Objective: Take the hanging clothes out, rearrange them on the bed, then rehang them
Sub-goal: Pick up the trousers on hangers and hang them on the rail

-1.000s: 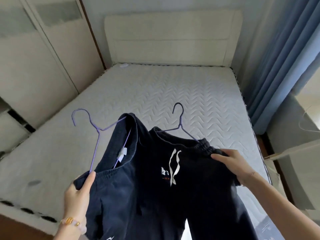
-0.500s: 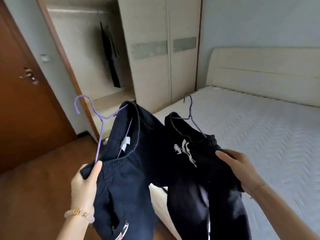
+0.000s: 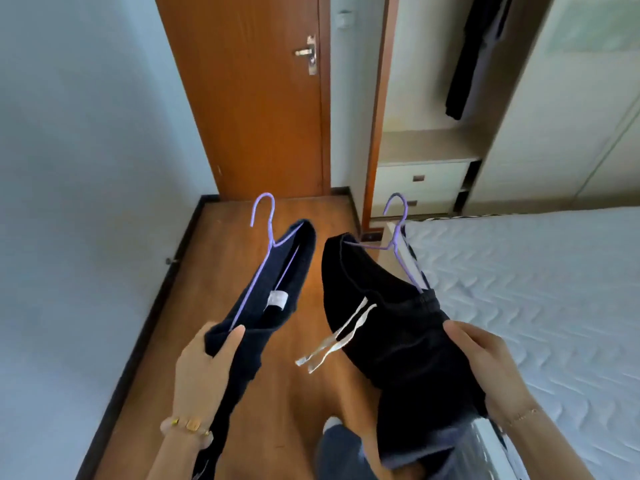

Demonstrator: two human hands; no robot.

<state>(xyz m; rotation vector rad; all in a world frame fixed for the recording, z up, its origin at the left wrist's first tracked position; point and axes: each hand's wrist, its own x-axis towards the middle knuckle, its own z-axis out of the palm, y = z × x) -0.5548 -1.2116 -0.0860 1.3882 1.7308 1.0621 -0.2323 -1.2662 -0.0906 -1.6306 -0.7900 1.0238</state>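
Step in hand: judged to be the rehanging; both garments sit on hangers and are carried off the bed toward the open wardrobe (image 3: 433, 147).
Left hand (image 3: 202, 368): fingers curled round one end of the navy garment (image 3: 301, 265) and the hanger end inside it, thumb pressed on top.
Right hand (image 3: 485, 368): fingers and thumb pinch the waistband end of the black trousers (image 3: 391, 341).
Location of garments: both in the air above the floor (image 3: 287, 393); the trousers hang just beside the left edge of the bed (image 3: 536, 289), near its corner.
Left hanger (image 3: 273, 241): thin lilac wire, open hook pointing up and away, tilted.
Right hanger (image 3: 395, 247): same lilac wire, its hook toward the wardrobe.
Navy garment, material: soft knit, matt, with a white sewn label (image 3: 277, 299) inside the waist.
Black trousers, material: heavy jersey with a gathered elastic waistband; flat white drawstring (image 3: 349, 323) dangling loose.
Bed surface: pale quilted mattress with a wavy stitch pattern.
Wardrobe contents: dark clothes (image 3: 474, 57) hanging above a shelf and drawers; the rail itself is not visible.
Next move, judged: approach the wardrobe, raise each hook to rail height and set it over the rail one at a time; the drawstring may snag.
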